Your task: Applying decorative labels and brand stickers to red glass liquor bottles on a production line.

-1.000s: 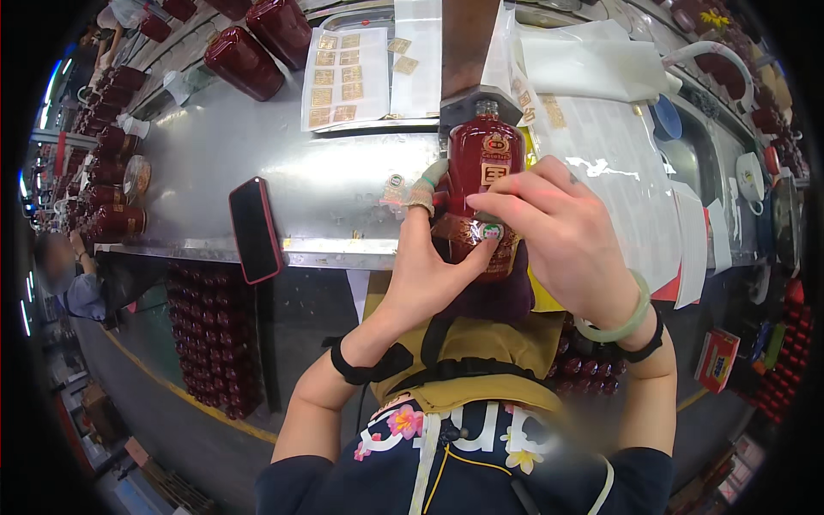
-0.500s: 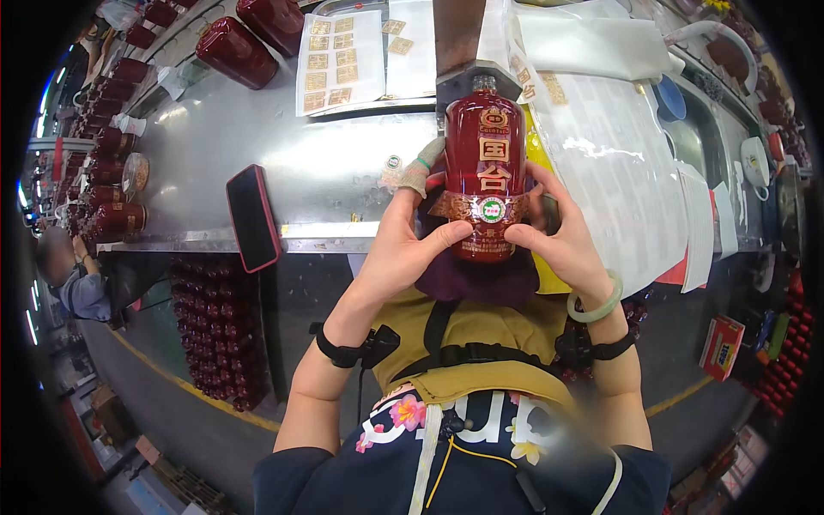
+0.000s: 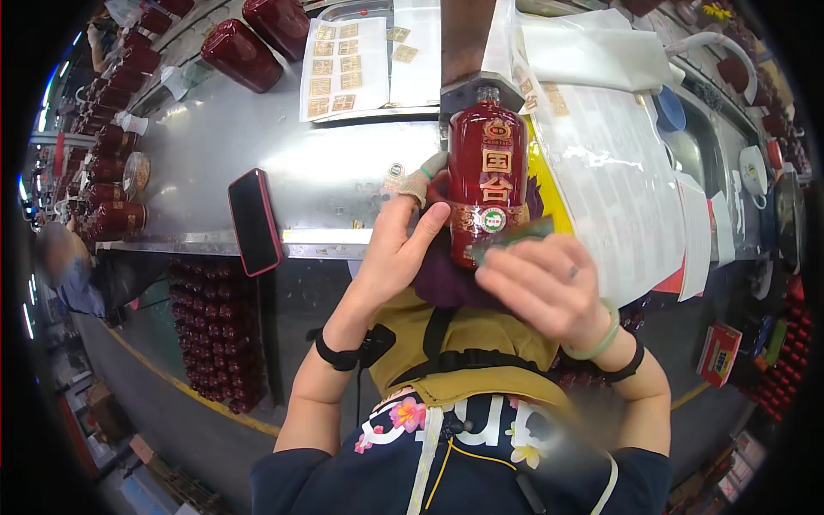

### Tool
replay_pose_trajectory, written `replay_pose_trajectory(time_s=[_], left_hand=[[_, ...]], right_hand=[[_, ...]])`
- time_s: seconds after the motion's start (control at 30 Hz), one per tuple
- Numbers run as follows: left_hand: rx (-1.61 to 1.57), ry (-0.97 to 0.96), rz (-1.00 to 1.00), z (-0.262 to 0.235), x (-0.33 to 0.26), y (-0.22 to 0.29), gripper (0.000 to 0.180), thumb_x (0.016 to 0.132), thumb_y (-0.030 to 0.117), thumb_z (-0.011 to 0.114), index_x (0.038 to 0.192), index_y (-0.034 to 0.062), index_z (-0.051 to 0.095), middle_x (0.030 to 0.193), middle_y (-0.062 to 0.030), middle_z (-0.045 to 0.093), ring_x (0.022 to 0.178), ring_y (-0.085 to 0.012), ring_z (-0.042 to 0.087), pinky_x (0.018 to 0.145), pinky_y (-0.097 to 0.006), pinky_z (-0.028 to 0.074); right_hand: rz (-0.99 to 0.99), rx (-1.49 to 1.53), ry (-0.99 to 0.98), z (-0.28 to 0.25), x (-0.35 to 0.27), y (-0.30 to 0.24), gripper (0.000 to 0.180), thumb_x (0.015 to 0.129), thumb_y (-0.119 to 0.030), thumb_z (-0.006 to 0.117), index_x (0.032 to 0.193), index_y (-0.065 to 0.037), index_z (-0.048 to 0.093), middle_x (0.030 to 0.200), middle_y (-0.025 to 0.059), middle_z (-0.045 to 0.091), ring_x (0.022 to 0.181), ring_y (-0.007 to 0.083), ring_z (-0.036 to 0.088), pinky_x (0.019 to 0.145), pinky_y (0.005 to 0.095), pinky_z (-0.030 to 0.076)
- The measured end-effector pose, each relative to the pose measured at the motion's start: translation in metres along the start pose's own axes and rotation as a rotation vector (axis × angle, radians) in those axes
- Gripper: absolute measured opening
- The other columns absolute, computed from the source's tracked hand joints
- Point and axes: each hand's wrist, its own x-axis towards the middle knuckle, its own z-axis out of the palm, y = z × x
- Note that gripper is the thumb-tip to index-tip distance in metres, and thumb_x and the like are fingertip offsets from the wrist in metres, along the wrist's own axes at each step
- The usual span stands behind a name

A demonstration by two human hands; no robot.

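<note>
A dark red glass bottle (image 3: 487,176) with gold characters, a patterned band and a round green-and-white sticker (image 3: 493,220) lies in front of me, neck pointing away. My left hand (image 3: 407,227) grips its left side, thumb along the edge; a fabric cover (image 3: 415,184) with a green band wraps one finger. Over the bottle's lower right, my right hand (image 3: 549,279) holds a thin, dark greenish flat piece (image 3: 525,233) just below and beside the sticker. Its exact kind is unclear, and the hand hides the bottle's lower right corner.
A phone (image 3: 254,221) lies on the metal table (image 3: 335,184) to the left. Sheets of gold labels (image 3: 345,64) and two red bottles (image 3: 240,56) are farther back. White sheets (image 3: 592,172) cover the right side. Stacked red bottles (image 3: 219,335) stand below at left.
My right hand has left the bottle's right side and now sits over its lower part with the dark flat piece. My left thumb has moved off the band to the bottle's left edge.
</note>
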Motion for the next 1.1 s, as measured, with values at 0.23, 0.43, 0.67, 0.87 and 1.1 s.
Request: replay_pose_trajectory(time_s=[0.23, 0.43, 0.67, 0.87, 1.1], left_hand=[[0.434, -0.004, -0.082, -0.025, -0.002, 0.004, 0.044, 0.099, 0.014, 0.073, 0.139, -0.0031, 0.064, 0.105, -0.0046, 0.070, 0.095, -0.0122, 0.062, 0.087, -0.029, 0.050], [0.276, 0.066, -0.067, -0.021, 0.001, 0.000, 0.026, 0.098, 0.017, 0.077, 0.112, -0.0017, 0.064, 0.101, -0.0013, 0.063, 0.092, -0.0078, 0.059, 0.081, -0.026, 0.050], [0.274, 0.079, -0.141, -0.017, 0.006, -0.009, 0.029, 0.097, 0.017, 0.079, 0.113, -0.0013, 0.062, 0.100, -0.0007, 0.061, 0.089, -0.0066, 0.058, 0.080, -0.025, 0.050], [0.716, 0.138, -0.013, -0.006, -0.001, -0.012, 0.049, 0.093, 0.011, 0.077, 0.137, -0.0039, 0.059, 0.121, -0.0119, 0.064, 0.116, -0.0227, 0.059, 0.098, -0.035, 0.048], [0.665, 0.075, 0.305, 0.026, -0.046, -0.028, 0.094, 0.102, 0.072, 0.047, 0.158, -0.0038, 0.042, 0.174, -0.0282, 0.018, 0.160, -0.0440, 0.014, 0.126, -0.056, 0.013]], right_hand=[[0.478, 0.400, 0.053, -0.014, -0.006, 0.001, 0.022, 0.096, 0.000, 0.064, 0.117, 0.001, 0.069, 0.104, 0.0139, 0.066, 0.089, 0.0267, 0.067, 0.080, 0.0363, 0.055], [0.768, 0.485, 0.147, -0.011, -0.007, 0.011, 0.042, 0.096, -0.025, 0.070, 0.127, 0.003, 0.064, 0.106, 0.0113, 0.055, 0.092, 0.0215, 0.057, 0.083, 0.0356, 0.047], [0.782, 0.478, 0.093, 0.004, -0.004, 0.016, 0.079, 0.083, -0.046, 0.086, 0.138, 0.004, 0.058, 0.123, 0.0154, 0.058, 0.116, 0.0292, 0.057, 0.103, 0.0403, 0.044], [0.656, 0.392, -0.047, 0.013, -0.004, 0.013, 0.120, 0.059, -0.039, 0.102, 0.154, 0.004, 0.044, 0.139, 0.0200, 0.053, 0.129, 0.0370, 0.056, 0.109, 0.0435, 0.047], [0.661, 0.184, 0.023, 0.048, -0.009, 0.001, 0.118, 0.062, -0.022, 0.098, 0.157, 0.009, 0.036, 0.139, 0.0251, 0.053, 0.128, 0.0412, 0.057, 0.107, 0.0459, 0.049]])
